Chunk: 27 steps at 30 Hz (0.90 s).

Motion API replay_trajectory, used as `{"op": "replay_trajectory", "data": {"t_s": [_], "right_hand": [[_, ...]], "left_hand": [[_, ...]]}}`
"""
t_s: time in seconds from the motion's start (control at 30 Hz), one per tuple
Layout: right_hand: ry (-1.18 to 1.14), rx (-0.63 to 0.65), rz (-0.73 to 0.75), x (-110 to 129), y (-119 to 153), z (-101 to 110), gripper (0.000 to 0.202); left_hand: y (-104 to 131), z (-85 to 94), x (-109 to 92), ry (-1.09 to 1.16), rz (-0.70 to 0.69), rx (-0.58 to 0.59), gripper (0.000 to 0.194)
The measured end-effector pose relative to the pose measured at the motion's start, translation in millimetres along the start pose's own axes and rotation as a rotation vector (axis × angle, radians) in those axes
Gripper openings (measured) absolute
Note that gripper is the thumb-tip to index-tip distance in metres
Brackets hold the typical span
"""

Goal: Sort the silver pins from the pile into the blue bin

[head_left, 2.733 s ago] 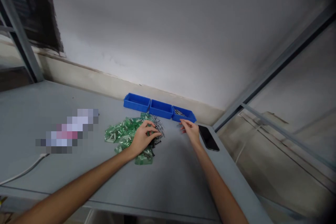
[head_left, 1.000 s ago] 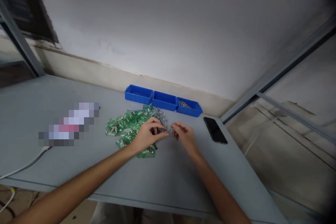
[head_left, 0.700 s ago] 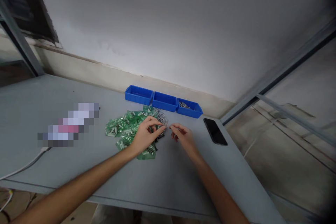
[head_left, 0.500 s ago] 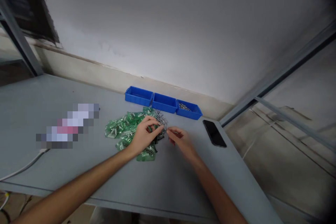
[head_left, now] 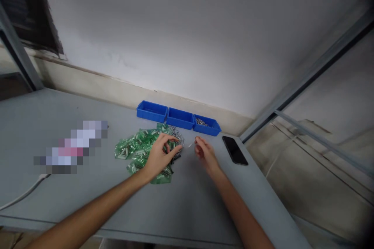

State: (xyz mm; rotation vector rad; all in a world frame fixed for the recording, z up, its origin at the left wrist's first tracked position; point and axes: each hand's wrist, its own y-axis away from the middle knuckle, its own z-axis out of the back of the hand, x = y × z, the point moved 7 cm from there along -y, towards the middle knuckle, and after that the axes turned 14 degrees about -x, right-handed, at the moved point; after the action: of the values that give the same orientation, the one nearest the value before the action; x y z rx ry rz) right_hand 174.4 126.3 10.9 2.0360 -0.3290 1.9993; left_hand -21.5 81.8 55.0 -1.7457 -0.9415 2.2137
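Observation:
My right hand (head_left: 207, 155) pinches a thin, shiny metal pin (head_left: 191, 144) by one end, held just above the table to the right of the pile. My left hand (head_left: 160, 155) rests over the right part of some green plastic bags (head_left: 137, 144) with small metal pieces inside, thumb and fingers apart and nothing seen between them. Loose silvery metal pins (head_left: 176, 132) lie beyond its fingertips. A few dark pieces (head_left: 175, 158) lie beside its thumb, partly hidden.
Three blue bins stand in a row by the wall: a left bin (head_left: 152, 117), a middle bin (head_left: 179, 123) and a right bin (head_left: 214, 130) holding metal pins. A black phone (head_left: 235, 150) lies at right. A pixelated object (head_left: 73, 148) with a white cable (head_left: 25, 193) is at left.
My hands have moved apart. The right one has drawn away to the right with the metal pin, and the left thumb and fingers have spread. The view has shifted slightly.

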Motion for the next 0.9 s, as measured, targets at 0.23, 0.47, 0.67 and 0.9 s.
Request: {"op": "replay_trajectory", "data": {"t_s": [0.23, 0.47, 0.67, 0.9], "right_hand": [[0.056, -0.235, 0.153, 11.4, -62.2, 45.6, 0.033], [0.066, -0.158, 0.201, 29.4, -89.9, 32.4, 0.045], [0.403, 0.090, 0.327, -6.3, -54.5, 7.2, 0.039], [0.764, 0.116, 0.637, -12.9, -25.9, -11.4, 0.040]], "left_hand": [[2.0, -2.4, 3.7, -0.031, -0.030, 0.026, 0.014], [1.1, -1.7, 7.5, 0.021, -0.061, 0.012, 0.009], [-7.5, 9.8, 5.3, 0.082, -0.026, -0.080, 0.012], [-2.5, 4.8, 5.1, 0.070, -0.059, -0.063, 0.009]]}}
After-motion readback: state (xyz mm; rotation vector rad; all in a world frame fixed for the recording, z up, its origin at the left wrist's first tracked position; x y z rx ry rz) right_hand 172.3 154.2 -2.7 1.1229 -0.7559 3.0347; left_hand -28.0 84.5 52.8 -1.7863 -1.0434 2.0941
